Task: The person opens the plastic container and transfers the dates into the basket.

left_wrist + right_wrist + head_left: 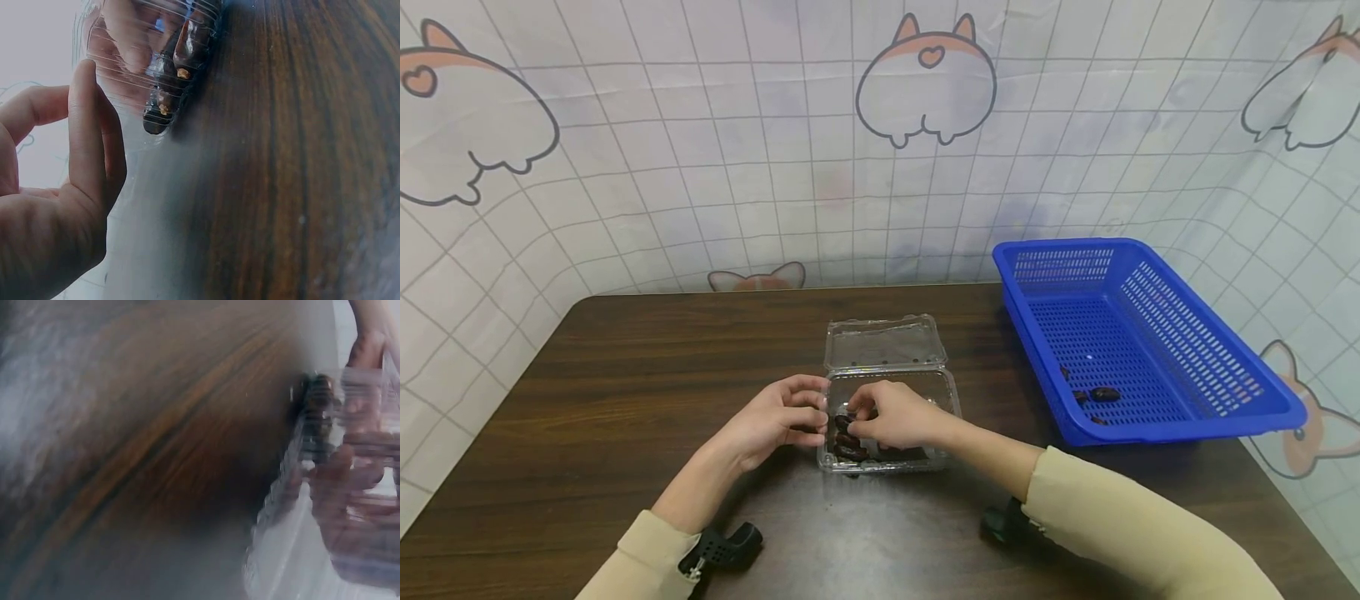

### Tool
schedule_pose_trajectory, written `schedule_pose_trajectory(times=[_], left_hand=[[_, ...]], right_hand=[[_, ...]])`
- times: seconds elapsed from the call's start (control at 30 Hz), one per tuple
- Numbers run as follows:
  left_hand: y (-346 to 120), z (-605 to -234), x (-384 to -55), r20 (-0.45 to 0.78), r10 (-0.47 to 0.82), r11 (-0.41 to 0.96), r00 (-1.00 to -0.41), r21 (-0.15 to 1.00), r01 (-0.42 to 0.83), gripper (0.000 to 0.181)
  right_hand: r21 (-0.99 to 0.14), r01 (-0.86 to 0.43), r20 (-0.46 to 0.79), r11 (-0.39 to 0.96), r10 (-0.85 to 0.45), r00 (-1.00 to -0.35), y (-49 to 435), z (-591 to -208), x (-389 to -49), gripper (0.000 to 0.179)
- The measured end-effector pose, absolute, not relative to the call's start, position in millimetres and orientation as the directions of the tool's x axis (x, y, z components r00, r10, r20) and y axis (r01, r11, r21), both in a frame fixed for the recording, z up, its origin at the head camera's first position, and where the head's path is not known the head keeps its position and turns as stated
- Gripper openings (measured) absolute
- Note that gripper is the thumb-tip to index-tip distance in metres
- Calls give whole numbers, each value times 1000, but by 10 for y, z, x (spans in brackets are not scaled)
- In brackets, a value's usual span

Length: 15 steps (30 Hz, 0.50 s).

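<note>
dark dates (851,453) are held in a clear box (925,386) under the curled right grip (895,415); whether one is pinched cannot be told; the box is set just right of the relaxed left grip (782,417)

Head view from above, forward and down; wrist views low and close (clear container (895,467) in all).

Table (625,392) runs dark brown, streaked with blackish grain. Basket (1187,432): blue, gridded with slots. Box (880,468): clear. Dates (850,453): near-black brown (tan flecks at the ends, per left wrist view). Wall (820,200): white, grey-gridded, printed with grey-outlined animals (925,87), orange-patched. Sleeves (1120,508): plain cream. Straps (726,546): black.
</note>
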<state>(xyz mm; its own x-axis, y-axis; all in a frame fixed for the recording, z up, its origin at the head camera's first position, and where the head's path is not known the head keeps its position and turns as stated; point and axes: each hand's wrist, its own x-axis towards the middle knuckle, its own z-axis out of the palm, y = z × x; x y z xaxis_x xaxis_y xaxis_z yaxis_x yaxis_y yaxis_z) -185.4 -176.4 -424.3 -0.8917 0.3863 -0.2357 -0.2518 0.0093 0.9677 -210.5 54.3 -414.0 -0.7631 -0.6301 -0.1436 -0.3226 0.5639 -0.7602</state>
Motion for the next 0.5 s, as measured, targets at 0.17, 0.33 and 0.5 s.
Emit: schedule_pose_trajectory(times=[0.17,0.33,0.5], left_hand=[[-1748,-4244,-1864,-243,385,8,-890,965,-261,59],[-1738,-4251,-1864,-241,386,11,-890,966,-258,59],[-1745,-4249,-1844,-237,387,8,-891,967,-254,60]], right_hand=[[-671,-443,-75,595,-649,-757,467,-4146,-2080,27],[-646,-465,-60,605,-648,-759,441,-4136,-2059,20],[-654,-455,-55,604,-638,-768,430,-4143,-2052,16]])
